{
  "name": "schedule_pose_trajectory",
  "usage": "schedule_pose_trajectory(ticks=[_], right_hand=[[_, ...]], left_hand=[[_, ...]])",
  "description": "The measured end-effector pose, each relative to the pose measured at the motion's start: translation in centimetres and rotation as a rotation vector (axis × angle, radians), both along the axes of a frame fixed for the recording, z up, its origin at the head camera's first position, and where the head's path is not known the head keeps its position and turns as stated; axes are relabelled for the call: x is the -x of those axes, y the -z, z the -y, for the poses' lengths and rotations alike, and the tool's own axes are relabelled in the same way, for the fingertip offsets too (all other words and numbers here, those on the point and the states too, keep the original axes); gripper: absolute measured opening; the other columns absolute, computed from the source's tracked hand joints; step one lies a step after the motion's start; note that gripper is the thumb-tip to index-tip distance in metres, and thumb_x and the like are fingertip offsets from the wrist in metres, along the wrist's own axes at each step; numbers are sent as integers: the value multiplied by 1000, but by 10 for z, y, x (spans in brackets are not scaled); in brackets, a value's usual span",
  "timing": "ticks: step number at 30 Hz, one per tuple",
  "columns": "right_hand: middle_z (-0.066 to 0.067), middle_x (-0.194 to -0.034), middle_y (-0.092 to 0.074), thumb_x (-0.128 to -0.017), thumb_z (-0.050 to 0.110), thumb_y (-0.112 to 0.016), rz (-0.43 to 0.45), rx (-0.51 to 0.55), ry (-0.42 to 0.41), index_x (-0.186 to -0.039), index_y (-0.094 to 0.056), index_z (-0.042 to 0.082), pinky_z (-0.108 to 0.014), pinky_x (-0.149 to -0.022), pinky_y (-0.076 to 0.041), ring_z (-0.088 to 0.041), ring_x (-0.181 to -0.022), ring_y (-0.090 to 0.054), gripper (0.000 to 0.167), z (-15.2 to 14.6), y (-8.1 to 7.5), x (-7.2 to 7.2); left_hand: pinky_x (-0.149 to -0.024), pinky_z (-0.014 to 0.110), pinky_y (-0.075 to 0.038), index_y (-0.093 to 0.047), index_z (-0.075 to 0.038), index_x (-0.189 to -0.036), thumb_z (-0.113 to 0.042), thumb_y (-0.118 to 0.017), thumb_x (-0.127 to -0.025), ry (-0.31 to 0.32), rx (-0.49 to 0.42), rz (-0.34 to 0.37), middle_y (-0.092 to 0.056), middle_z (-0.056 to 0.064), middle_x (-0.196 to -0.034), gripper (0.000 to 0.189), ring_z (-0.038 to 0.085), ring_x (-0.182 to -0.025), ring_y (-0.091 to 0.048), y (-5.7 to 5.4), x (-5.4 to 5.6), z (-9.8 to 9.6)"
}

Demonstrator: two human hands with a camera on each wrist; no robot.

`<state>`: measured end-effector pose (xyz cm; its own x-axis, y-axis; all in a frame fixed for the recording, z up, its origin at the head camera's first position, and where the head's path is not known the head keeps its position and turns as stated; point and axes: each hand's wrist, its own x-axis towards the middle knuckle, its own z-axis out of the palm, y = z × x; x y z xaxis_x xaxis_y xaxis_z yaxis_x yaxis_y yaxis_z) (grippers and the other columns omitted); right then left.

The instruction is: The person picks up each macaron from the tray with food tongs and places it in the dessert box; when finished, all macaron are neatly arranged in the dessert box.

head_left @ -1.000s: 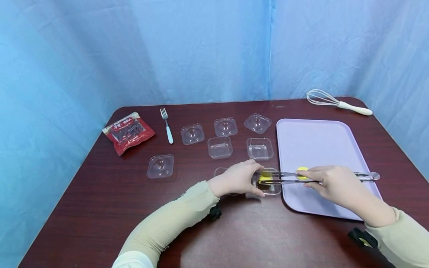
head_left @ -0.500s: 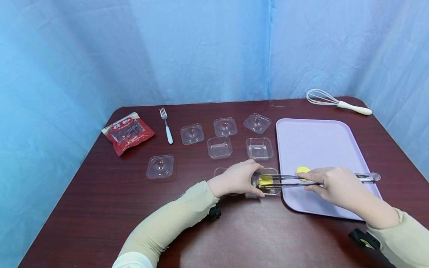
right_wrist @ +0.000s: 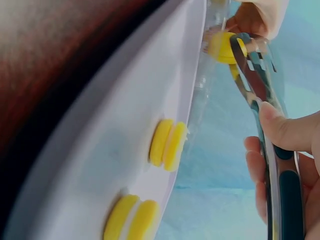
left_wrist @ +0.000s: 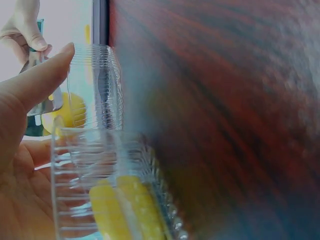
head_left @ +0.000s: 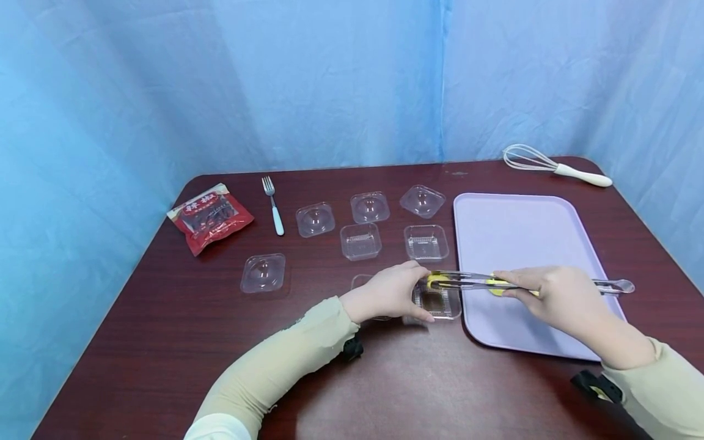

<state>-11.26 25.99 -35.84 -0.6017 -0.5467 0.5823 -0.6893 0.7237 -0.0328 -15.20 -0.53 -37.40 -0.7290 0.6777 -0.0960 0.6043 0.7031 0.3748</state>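
My right hand (head_left: 569, 302) grips a pair of metal tongs (head_left: 475, 277) with dark handle insets. Their tips clasp a yellow macaron (right_wrist: 222, 47) above the far side of a clear plastic box (head_left: 442, 308). At that box's left side, the thumb and fingers of my left hand (head_left: 387, 293) hold it from opposite edges. A second clear box, mostly hidden behind this hand in the head view, shows close up in the left wrist view with a yellow macaron (left_wrist: 112, 215) inside. Two more macarons, one of them this near macaron (right_wrist: 167, 145), lie on the lilac tray (head_left: 517, 229).
Farther back stand clear boxes, one here (head_left: 360, 241) and one nearer the tray (head_left: 426, 243). Several domed clear lids, such as this left lid (head_left: 264, 273), lie around them. A fork (head_left: 275, 211), a red snack packet (head_left: 211, 217) and a whisk (head_left: 566, 171) lie toward the back.
The tongs and macaron have come up from inside the box toward its far edge. My right hand has risen slightly with them; the left hand has kept its place.
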Motion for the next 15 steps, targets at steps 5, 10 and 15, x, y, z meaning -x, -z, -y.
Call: schedule_pose_trajectory(ticks=[5,10,15], right_hand=[[-8,-77,-73,-97,54,-24,-44,-30,-43,-90,-77,8,-36,-51,-51,-23,-62,-69,71,1,-1,0],[-9,-79,-74,-97,55,-26,-16,-38,-69,-91,-77,7,-39,-56,-52,-23,-65,-70,70,3,3,-1],[-6,-80,-74,-92,61,-26,74,-25,-44,-93,-77,9,-36,-56,-52,-22,-68,-70,73,-3,3,-2]], left_hand=[[-93,21,-45,-55,-10,-129,-46,-81,-70,-5,0,4,-59,-1,-118,74,9,-107,-57,-2,1,1],[-94,21,-44,-54,-11,-130,-46,-81,-70,-3,4,16,-59,-1,-119,75,10,-109,-57,-3,0,0],[-94,21,-45,-55,-11,-130,-46,-81,-70,-2,8,10,-59,-1,-119,74,10,-109,-58,-2,-1,0]])
